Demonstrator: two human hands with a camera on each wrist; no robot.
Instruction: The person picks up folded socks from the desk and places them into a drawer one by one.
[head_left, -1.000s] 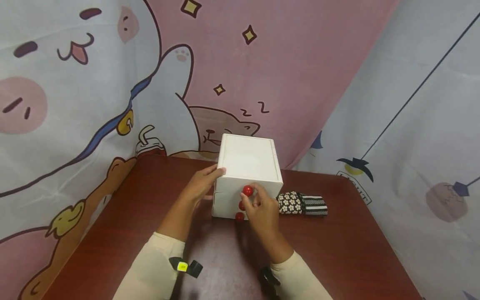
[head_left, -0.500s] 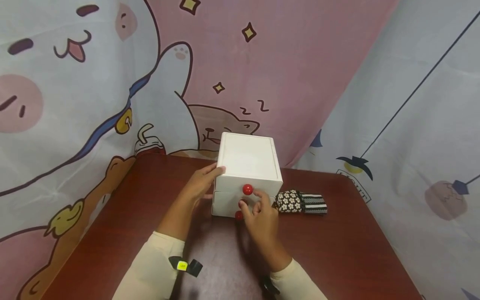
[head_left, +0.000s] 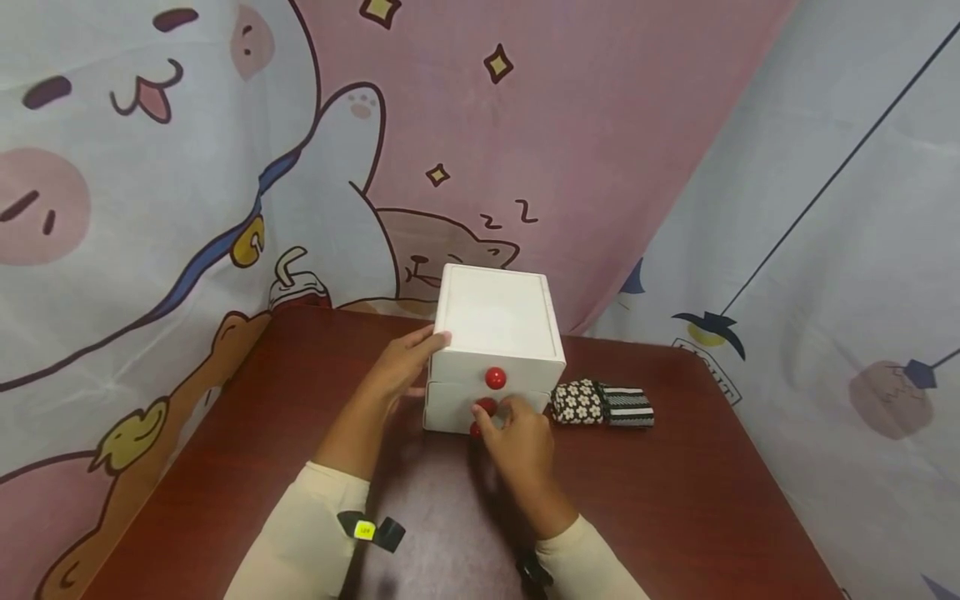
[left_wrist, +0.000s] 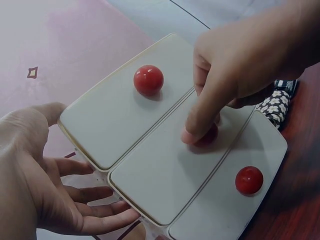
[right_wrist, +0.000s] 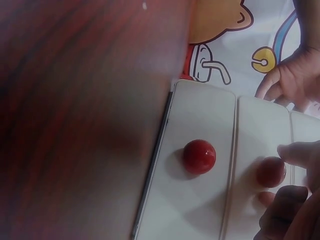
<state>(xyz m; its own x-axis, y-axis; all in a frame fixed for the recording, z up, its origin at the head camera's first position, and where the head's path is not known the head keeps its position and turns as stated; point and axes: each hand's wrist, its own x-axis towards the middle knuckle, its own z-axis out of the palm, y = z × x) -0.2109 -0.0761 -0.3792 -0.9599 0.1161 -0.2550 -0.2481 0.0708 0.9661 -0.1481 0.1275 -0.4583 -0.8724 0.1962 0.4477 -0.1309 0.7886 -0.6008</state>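
Observation:
A small white drawer cabinet [head_left: 498,312] stands on the table, its front facing me, with three drawers, each with a round red knob. My left hand [head_left: 401,367] steadies the cabinet's left side, thumb at the top edge and fingers fairly straight along the wall. My right hand [head_left: 525,442] pinches the middle knob [left_wrist: 206,137] between thumb and fingers; these partly cover it. Above it the top knob [head_left: 495,378] is free, and so is the bottom knob [left_wrist: 249,180]. All the drawers look pushed in.
Right of the cabinet lies a black-and-white bundle [head_left: 600,404] with flower and stripe patterns. The dark red-brown table [head_left: 675,500] extends around both. A cartoon-printed cloth [head_left: 585,125] hangs behind the table.
My right hand has left the top knob and moved down to the middle one, its fingers closing around it. The left hand has kept its place.

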